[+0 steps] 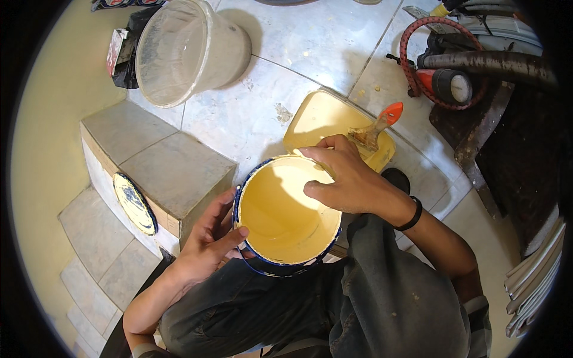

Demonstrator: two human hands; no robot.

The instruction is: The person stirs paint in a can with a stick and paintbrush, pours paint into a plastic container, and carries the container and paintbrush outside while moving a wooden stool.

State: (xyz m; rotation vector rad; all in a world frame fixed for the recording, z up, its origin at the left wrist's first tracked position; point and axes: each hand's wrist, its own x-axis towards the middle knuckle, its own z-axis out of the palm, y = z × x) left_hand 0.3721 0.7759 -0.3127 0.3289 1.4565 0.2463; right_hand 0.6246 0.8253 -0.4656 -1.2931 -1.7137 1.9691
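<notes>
A paint can (286, 224) with a blue rim sits tilted at my lap, its open mouth showing pale yellow paint inside. My left hand (209, 238) grips its left side, the thumb pressed near the rim. At the far right of the can, my right hand (352, 182) has its fingers at the rim while the thumb reaches over the opening. Just beyond lies a yellow-coated paint tray (313, 116), partly hidden by the right hand. A paintbrush (377, 126) with an orange-tipped handle rests in it.
A paint-smeared round lid (135, 204) leans against the tiled step (167, 167) on the left. Farther back, a cloudy plastic bucket (230, 56) lies tipped. A red hose (412, 45) and a red-and-black flashlight (443, 85) lie on the right, near dark metal equipment (501, 137).
</notes>
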